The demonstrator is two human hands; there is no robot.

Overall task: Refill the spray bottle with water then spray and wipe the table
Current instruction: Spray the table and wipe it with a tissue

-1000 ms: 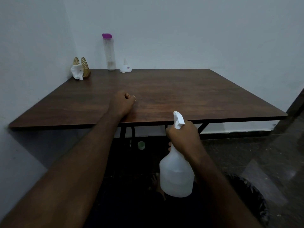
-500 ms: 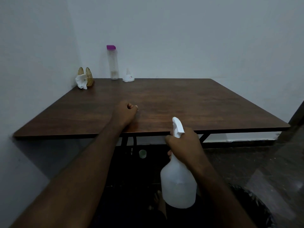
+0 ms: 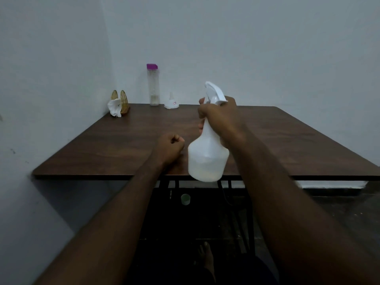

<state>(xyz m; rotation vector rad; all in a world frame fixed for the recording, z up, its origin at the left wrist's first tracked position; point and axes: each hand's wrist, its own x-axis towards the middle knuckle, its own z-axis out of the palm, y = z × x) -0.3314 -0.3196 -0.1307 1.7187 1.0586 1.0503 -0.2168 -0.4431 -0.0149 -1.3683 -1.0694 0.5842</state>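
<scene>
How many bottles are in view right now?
2: the white spray bottle gripped by the right hand, and a tall clear bottle with a purple cap standing at the table's back edge.

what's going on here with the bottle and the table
A person holds a white spray bottle up over the near edge of a dark wooden table, the right hand gripping its neck at the trigger. The left hand rests on the table as a fist, holding nothing. A clear bottle with a purple cap stands at the back by the wall.
</scene>
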